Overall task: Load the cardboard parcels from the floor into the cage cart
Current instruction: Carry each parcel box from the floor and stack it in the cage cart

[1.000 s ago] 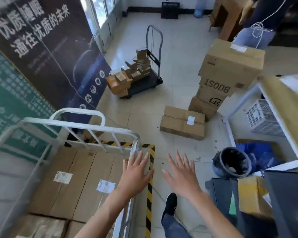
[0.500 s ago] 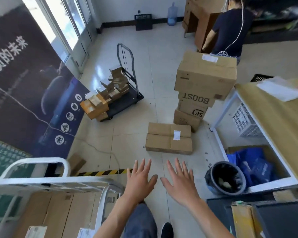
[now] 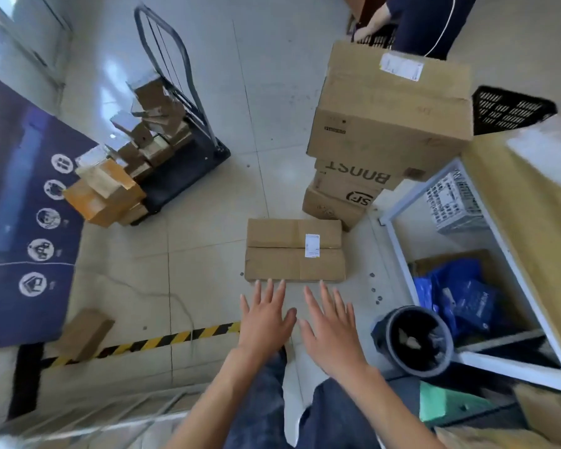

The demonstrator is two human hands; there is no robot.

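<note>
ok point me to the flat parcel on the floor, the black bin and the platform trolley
flat parcel [image 3: 272, 264]: head view, top face left of its label
black bin [image 3: 380, 333]: head view, left outer wall
platform trolley [image 3: 190, 175]: head view, bare dark deck near its handle

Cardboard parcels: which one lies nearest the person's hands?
The flat parcel lying alone, white label on top, just ahead of the left hand and right hand. The rest sit farther off, in the stack behind it or on the trolley.
</note>
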